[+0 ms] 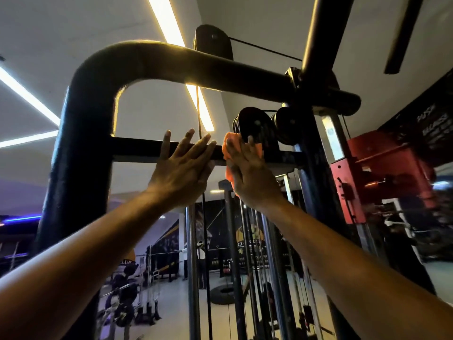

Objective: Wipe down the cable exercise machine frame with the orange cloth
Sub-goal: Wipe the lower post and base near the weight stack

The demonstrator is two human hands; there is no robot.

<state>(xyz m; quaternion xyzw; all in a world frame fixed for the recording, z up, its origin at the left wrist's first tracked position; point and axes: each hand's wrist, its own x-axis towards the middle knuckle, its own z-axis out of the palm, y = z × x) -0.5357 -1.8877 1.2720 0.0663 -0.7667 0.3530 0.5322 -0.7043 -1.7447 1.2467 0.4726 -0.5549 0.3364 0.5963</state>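
I look up at the black cable machine frame (81,133), with its thick curved top tube and a flat horizontal crossbar (137,149) below it. My left hand (182,168) lies flat against the crossbar, fingers straight and reaching over its top edge. Just to the right, my right hand (247,170) presses the orange cloth (230,141) flat against the same bar, fingers extended. The cloth shows above and below my palm, beside the black pulleys (255,125).
A cable (203,217) and steel guide rods (191,266) hang below the crossbar between my arms. A red machine part (353,182) stands to the right. Gym benches, a tyre (221,294) and a person are far behind. Light strips cross the ceiling.
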